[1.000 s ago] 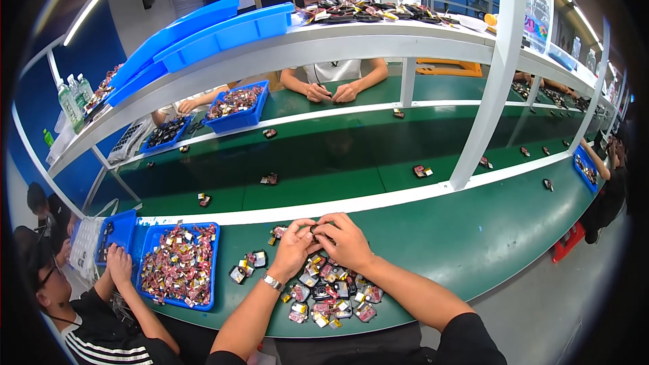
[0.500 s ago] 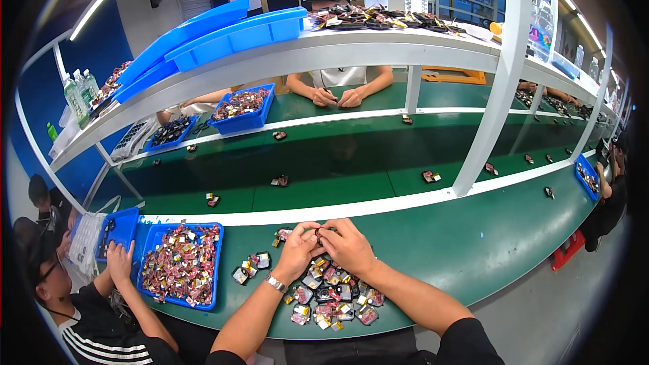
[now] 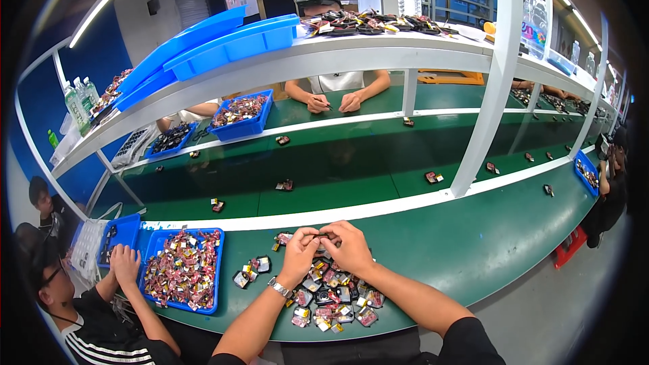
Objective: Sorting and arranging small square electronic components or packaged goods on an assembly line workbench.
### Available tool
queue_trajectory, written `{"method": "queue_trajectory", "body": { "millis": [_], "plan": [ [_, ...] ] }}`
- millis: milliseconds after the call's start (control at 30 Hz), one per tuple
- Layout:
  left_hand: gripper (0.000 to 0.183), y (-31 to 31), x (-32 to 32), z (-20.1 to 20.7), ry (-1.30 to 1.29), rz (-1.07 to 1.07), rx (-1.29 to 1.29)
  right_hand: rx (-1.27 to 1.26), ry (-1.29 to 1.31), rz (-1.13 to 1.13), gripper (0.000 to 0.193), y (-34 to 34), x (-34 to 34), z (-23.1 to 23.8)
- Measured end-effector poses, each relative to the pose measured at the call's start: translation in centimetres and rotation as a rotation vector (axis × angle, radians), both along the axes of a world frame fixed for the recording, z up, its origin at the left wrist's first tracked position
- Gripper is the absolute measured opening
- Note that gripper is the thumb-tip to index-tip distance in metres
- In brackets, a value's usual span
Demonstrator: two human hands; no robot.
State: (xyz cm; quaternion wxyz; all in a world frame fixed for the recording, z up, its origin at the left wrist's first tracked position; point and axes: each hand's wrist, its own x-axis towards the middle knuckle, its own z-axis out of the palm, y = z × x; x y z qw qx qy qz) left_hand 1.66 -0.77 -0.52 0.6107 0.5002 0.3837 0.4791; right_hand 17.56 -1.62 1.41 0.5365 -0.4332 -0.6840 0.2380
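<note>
Over the green worktop, my left hand (image 3: 301, 254) and my right hand (image 3: 347, 247) meet with fingers pinched around one small black casing (image 3: 323, 236). Most of that casing is hidden by my fingers. Just below my hands lies a pile of small electronic modules (image 3: 331, 297), black casings with red circuit boards and silver and yellow pieces. To the left of my left wrist sits a small cluster of similar modules (image 3: 251, 272). Another module (image 3: 279, 240) lies close to my left hand's knuckles, partly covered.
A blue tray (image 3: 220, 270) heaped with small red and yellow parts stands at left. Beside it a co-worker (image 3: 88, 311) sits at a smaller blue tray (image 3: 128, 231). A white shelf frame (image 3: 476, 128) rises ahead. Behind its lower rail, scattered modules (image 3: 284, 185) lie on a green belt.
My two hands stay together, with fingers shifting slightly on the black casing. Modules on the belt have moved a little to the right. The person opposite has drawn their hands apart.
</note>
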Motion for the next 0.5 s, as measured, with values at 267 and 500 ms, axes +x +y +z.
{"method": "queue_trajectory", "body": {
  "millis": [267, 500],
  "plan": [
    [0.025, 0.4, -0.1, -0.2, -0.04, -0.092, 0.058, -0.075, 0.028, 0.035, 0.016, 0.1, 0.5, 0.6],
    [0.031, -0.1, -0.6, 0.3, -0.07, -0.048, 0.097, -0.143, 0.079, 0.03, 0.013, 2.1, 1.4, 0.5]
  ]
}}
